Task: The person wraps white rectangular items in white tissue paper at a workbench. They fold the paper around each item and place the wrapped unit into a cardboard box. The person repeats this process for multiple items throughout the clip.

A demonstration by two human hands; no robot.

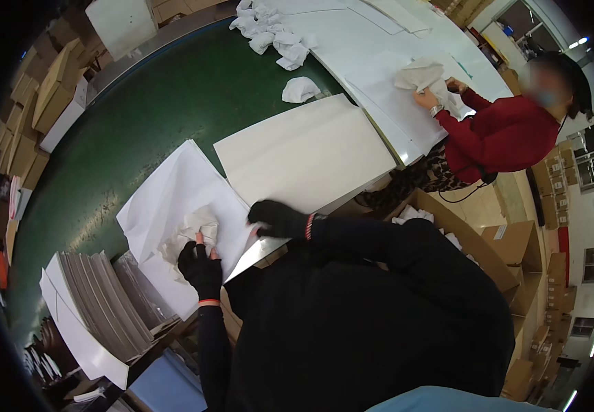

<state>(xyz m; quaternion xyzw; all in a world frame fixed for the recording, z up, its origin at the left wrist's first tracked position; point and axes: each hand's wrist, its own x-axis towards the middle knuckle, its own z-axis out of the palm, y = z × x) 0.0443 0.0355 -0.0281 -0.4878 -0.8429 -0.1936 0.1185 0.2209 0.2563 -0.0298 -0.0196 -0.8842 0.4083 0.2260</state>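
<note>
Two gloved hands, left hand (201,266) gripping crumpled paper (197,226)

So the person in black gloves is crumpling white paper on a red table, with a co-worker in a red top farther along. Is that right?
Not quite: the head view shows the table is green, not red. The rest holds: the left hand in a black glove presses the crumpled white paper, and the co-worker in a red top works farther along.

green-topped table (139,130), long, running toward the far end. lying directly on it: a loose white paper sheet (173,185) at the near edge, a stack of white sheets (304,154) just beside it, one crumpled paper wad (300,89) alone on the green, a cluster of wads (269,31) farther off, more large white sheets (352,41) beyond.
</note>
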